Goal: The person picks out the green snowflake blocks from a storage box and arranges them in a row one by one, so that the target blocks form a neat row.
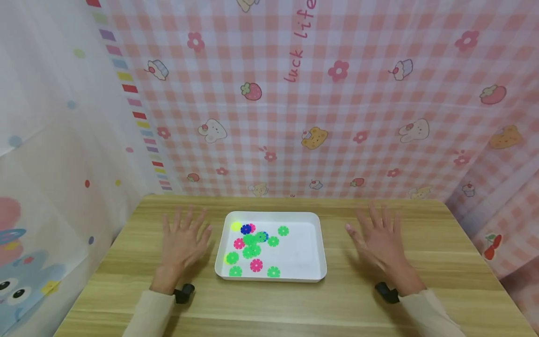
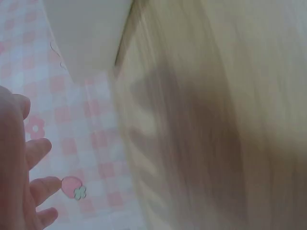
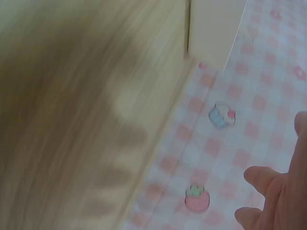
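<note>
A white rectangular tray (image 1: 294, 262) lies on the table between the two hands. Several flat notched plastic discs are in it, mostly toward its left side: green discs (image 1: 273, 272), pink discs (image 1: 256, 265), a dark blue disc (image 1: 246, 229) and a yellow disc (image 1: 236, 226). My left hand (image 1: 182, 243) is spread out left of the tray, apart from it and holding nothing. To the tray's right, my right hand (image 1: 381, 241) has its fingers spread too, with nothing in it. Each wrist view catches a side of the tray and a few fingers.
The wooden table (image 1: 269, 309) has a checked pink curtain (image 1: 278, 117) hanging behind its far edge. A pale printed curtain (image 1: 63, 154) hangs at the left. Dark wrist cameras (image 1: 184, 294) sit at both cuffs.
</note>
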Available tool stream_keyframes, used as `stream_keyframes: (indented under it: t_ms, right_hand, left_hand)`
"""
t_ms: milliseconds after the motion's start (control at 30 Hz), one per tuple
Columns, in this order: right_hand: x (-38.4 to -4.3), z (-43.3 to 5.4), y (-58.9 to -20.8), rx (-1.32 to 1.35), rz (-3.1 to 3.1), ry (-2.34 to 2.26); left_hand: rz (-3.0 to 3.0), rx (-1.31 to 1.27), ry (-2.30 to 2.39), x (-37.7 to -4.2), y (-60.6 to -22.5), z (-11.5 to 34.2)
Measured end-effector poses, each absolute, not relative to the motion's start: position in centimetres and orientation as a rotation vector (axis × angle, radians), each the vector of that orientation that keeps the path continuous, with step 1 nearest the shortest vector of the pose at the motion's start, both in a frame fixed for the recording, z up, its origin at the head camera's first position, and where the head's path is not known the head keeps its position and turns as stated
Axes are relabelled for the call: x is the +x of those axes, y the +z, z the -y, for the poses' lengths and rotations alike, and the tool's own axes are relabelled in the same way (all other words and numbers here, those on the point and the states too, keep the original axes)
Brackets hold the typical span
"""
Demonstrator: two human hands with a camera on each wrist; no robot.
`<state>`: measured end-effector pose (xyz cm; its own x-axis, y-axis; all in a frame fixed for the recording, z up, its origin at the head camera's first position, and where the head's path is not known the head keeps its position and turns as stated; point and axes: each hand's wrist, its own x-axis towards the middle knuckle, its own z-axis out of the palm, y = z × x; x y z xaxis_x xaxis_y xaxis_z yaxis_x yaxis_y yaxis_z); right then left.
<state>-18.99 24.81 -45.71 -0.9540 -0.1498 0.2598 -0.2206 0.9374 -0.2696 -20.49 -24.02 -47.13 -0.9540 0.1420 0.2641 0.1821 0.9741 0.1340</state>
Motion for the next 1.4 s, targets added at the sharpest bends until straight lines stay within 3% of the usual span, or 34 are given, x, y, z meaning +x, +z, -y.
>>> stream_keyframes:
  t_ms: [533, 1000, 1400]
  right_hand:
    - [-19.7, -20.8, -45.4, 0.533, 2.821, 0.911]
    - [-19.2, -14.9, -44.8, 0.443, 2.858, 1.378]
    - [-19.1, -10.9, -46.7, 0.696, 2.881, 1.573]
  left_hand:
    - [2.735, -0.402, -0.777, -21.3, -48.5, 20.7]
    - [2.751, -0.282, -1.591, -21.6, -49.9, 19.5]
    - [2.693, -0.244, -1.861, -21.3, -50.7, 19.5]
